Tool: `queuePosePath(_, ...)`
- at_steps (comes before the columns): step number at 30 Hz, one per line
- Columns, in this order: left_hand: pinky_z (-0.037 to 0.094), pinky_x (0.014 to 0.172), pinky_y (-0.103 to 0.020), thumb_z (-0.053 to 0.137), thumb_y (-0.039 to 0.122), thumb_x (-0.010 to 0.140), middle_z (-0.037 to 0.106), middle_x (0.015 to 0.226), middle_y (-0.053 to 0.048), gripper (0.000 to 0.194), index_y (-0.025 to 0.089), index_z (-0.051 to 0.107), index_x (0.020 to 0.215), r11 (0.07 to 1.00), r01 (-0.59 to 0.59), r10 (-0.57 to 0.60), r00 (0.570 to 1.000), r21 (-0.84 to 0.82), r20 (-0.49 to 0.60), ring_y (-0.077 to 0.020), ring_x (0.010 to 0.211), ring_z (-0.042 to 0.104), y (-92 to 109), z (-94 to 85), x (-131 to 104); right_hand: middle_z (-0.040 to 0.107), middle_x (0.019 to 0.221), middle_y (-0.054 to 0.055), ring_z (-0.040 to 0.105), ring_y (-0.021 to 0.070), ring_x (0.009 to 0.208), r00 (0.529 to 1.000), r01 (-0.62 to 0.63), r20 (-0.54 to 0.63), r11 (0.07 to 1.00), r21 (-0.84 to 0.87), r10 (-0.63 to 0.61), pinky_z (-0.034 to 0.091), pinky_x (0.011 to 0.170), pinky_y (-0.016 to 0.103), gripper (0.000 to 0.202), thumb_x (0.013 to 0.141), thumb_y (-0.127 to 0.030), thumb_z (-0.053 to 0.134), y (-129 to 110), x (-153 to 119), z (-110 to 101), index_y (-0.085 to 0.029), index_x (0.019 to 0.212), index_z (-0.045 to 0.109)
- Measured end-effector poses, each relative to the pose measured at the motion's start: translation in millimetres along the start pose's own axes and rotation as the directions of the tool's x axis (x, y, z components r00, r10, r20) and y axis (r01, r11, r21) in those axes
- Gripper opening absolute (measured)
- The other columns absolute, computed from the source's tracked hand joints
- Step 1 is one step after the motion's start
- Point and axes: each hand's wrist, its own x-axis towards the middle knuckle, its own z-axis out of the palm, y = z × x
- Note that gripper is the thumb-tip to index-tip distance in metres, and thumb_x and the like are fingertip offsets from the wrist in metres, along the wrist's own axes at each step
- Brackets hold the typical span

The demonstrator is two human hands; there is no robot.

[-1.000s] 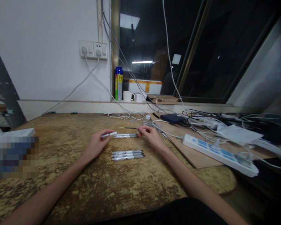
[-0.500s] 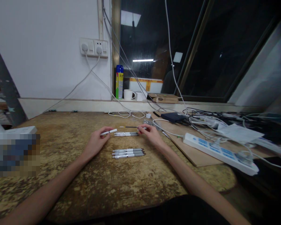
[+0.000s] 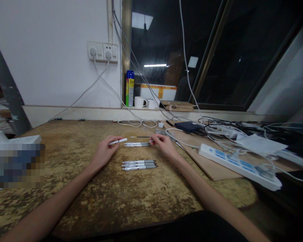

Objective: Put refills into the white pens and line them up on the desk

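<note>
My left hand (image 3: 108,148) is closed around a white pen barrel (image 3: 121,140), whose end points right. Across from it, my right hand (image 3: 162,144) has its fingers pinched together near the tip of a thin dark refill (image 3: 141,136); whatever lies between those fingers is too small to make out. White and grey pens (image 3: 136,144) lie side by side just below the refill, their right ends close to my right hand. Nearer to me, a group of several grey and white pens (image 3: 138,165) rests on the worn wooden table (image 3: 111,201).
A white power strip (image 3: 238,166) lies on a brown board (image 3: 209,168) at the right, with tangled cables (image 3: 217,126) behind. A mug (image 3: 139,102) and a spray can (image 3: 129,89) stand on the window ledge. A white object (image 3: 27,139) sits at the left edge.
The view has shifted slightly, moving the scene a little to the right. My right fingers have drawn closer together. My left hand keeps its hold on the white barrel.
</note>
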Motion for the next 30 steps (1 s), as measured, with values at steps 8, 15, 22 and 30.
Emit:
queuePosePath(8,0.051,0.08,-0.032,0.055,0.037,0.093,0.074,0.117,-0.008,0.037,0.021,0.074,0.12,0.999,0.028,-0.028,1.0,-0.024,0.012,-0.023,0.093,0.067,1.5,-0.4,-0.1,0.067,0.064,0.006,0.06,0.0157,0.057,0.999,-0.034,-0.026,0.999,0.021,0.035,0.046,0.062,0.028,0.052,0.085,-0.063,0.061,-6.7,-3.0,0.0,-0.015,0.071,0.071)
queuePosePath(15,0.049,0.064,-0.028,0.056,0.042,0.092,0.078,0.105,-0.006,0.04,0.021,0.072,0.121,0.989,0.113,-0.109,0.993,-0.095,0.046,-0.0192,0.071,0.066,1.5,1.4,-0.6,0.064,0.056,0.005,0.057,0.015,0.052,0.998,-0.04,-0.043,0.999,0.019,0.041,0.043,0.057,0.027,0.055,0.086,-0.065,0.058,-8.1,-3.6,-1.2,-0.015,0.067,0.07)
queuePosePath(22,0.053,0.075,-0.031,0.06,0.044,0.09,0.076,0.115,-0.007,0.038,0.021,0.073,0.117,0.985,0.101,-0.095,0.994,-0.142,0.055,-0.0211,0.082,0.07,2.2,3.2,0.0,0.065,0.056,0.006,0.056,0.0153,0.051,0.998,-0.046,-0.05,0.999,-0.002,0.046,0.043,0.056,0.027,0.051,0.086,-0.062,0.059,-10.3,-5.3,1.5,-0.016,0.065,0.07)
queuePosePath(30,0.054,0.071,-0.031,0.061,0.046,0.09,0.075,0.118,-0.007,0.039,0.021,0.072,0.118,0.973,0.133,-0.116,0.989,-0.188,0.097,-0.0211,0.078,0.07,7.4,3.0,-1.6,0.063,0.054,0.005,0.055,0.0153,0.051,0.997,-0.057,-0.049,0.998,-0.017,0.056,0.043,0.056,0.027,0.051,0.086,-0.061,0.057,-10.8,-5.6,4.2,-0.016,0.065,0.07)
